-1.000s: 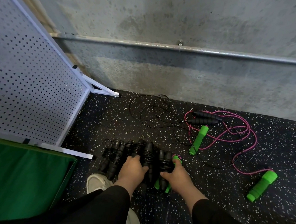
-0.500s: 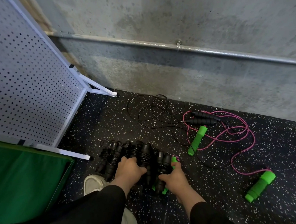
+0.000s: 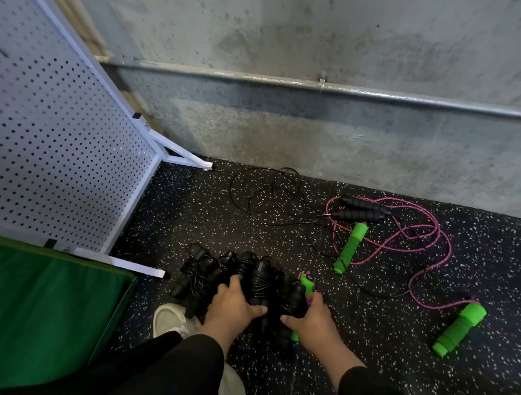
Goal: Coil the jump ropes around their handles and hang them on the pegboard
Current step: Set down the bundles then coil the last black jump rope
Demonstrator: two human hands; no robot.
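Two hands: both down on the pile of wound-up ropes on the floor, near the middle.
Left hand (image 3: 231,302): fingers curled over the black bundles (image 3: 248,276), thumb hooked round one of them, so it's gripping the pile.
Right hand (image 3: 313,318): clamped round the right end of the pile, thumb on a black handle, fingers wrapped past the green-handled bundle (image 3: 306,282) with pink cord on it.
Black bundles: a row of black handles with thin black cord wound round them, lying side by side, touching each other. Can't count them properly, they blur together.
Loose black rope (image 3: 359,211): two black handles side by side, far right by the wall, cord sprawled in loops to their left. Not wound.
Loose pink rope (image 3: 430,238): tangled on the floor at right, crossing the black cord.
Green handles: one (image 3: 350,248) just near of the black handles, the other (image 3: 458,330) well apart at the near right.
Pegboard (image 3: 52,142): white, standing on the left on its frame feet, nothing hanging on the part that shows.
Green mat (image 3: 38,315): near left, right up against the pegboard foot.
Shoe (image 3: 169,318): pale, just near of the pile.
Wall (image 3: 323,42): bare concrete with a metal pipe (image 3: 381,94) running along it.
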